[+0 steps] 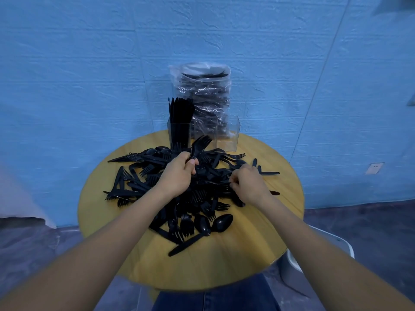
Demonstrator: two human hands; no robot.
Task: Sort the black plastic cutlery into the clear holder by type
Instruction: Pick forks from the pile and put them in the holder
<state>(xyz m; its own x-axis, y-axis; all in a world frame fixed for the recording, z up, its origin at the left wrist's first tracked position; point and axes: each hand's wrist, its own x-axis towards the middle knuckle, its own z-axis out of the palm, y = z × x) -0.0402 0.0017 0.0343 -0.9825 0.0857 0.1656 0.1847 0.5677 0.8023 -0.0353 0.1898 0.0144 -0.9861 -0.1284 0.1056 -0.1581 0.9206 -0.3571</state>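
Note:
A big heap of black plastic cutlery [179, 198] covers the middle of the round wooden table [224, 265]. My left hand [179, 173] grips a bunch of forks [201, 143], tines pointing up and away, above the heap. My right hand [247, 182] rests on the heap's right side, its fingers curled and pinching a piece of cutlery there. The clear holder [228, 138] stands at the table's far edge. Its left compartment is packed with upright black cutlery [179, 113]; the middle and right compartments look bare.
A clear plastic bag [206, 90] full of black cutlery stands behind the holder against the blue wall. Loose spoons [222, 223] and a knife [188, 243] lie at the heap's near side. A white chair [325, 243] sits to the right of the table.

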